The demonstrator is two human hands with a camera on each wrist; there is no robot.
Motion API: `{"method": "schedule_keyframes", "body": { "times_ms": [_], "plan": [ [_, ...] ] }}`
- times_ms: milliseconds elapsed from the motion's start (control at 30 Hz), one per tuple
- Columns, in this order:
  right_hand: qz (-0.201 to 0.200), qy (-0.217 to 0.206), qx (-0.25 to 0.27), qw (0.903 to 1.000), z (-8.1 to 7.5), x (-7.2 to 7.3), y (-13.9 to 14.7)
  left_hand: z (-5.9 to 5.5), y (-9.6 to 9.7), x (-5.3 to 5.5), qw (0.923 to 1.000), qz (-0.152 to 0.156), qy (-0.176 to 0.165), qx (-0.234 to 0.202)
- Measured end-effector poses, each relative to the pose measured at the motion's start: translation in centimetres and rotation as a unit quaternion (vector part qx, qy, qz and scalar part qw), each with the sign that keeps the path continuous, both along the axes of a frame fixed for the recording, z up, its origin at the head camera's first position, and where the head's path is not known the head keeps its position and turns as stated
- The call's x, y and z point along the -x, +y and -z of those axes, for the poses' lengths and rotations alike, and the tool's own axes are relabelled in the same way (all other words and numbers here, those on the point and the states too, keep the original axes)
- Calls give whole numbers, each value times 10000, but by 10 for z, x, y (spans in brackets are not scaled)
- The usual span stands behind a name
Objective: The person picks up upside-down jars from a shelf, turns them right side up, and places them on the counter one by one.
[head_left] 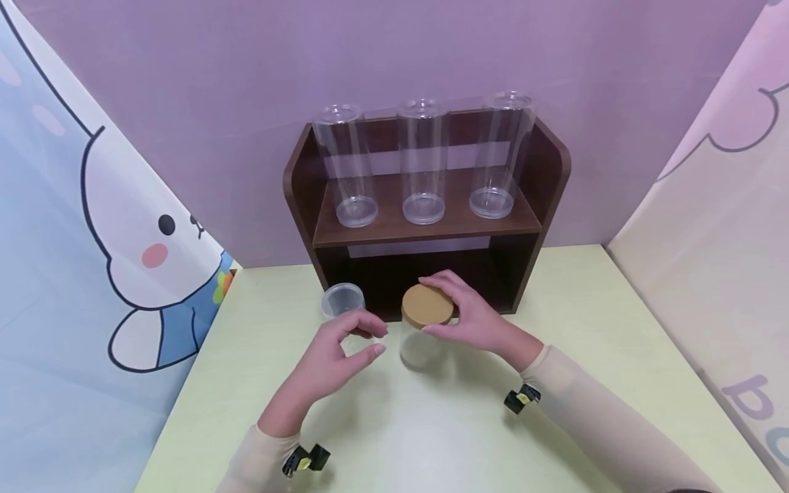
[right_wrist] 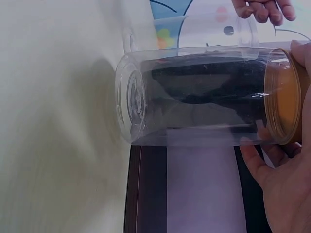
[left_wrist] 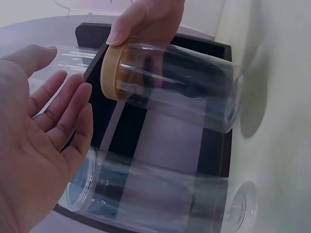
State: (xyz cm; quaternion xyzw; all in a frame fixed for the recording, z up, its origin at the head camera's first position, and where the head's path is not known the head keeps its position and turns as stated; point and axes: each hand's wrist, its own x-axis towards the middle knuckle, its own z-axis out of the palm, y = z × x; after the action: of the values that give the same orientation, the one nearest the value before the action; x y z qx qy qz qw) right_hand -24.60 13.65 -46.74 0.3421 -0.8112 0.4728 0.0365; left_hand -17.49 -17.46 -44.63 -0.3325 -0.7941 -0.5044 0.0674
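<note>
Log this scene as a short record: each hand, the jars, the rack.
right hand: grips the tan lid on the front jar
left hand: holds nothing, fingers loosely bent, nearest the second jar; contact unclear
front jar: clear, upright, tan lid on
second jar: clear, upright, to the left of the front jar
rack: dark brown, two levels, behind both jars
upper shelf: three tall clear containers in a row
</note>
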Motion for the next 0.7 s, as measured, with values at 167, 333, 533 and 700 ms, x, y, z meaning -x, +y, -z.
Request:
{"method": "schedule_keyframes", "body": {
  "times_ms": [167,333,533,700],
  "plan": [
    [-61,-16,-5,10000,-1,7,-8,-4,-8,-2,9999,-123,-55,-21],
    [-83,40,-39,9999,3,13,-15,-9,-16,-4,9998,-183,38,2],
    [-124,60,-99,9999,3,17,-24,-14,-25,-5,9994,-331,86,6],
    [-165,103,-142,9997,1,17,-32,-15,-29,-5,9992,-383,134,-30]
  ]
}}
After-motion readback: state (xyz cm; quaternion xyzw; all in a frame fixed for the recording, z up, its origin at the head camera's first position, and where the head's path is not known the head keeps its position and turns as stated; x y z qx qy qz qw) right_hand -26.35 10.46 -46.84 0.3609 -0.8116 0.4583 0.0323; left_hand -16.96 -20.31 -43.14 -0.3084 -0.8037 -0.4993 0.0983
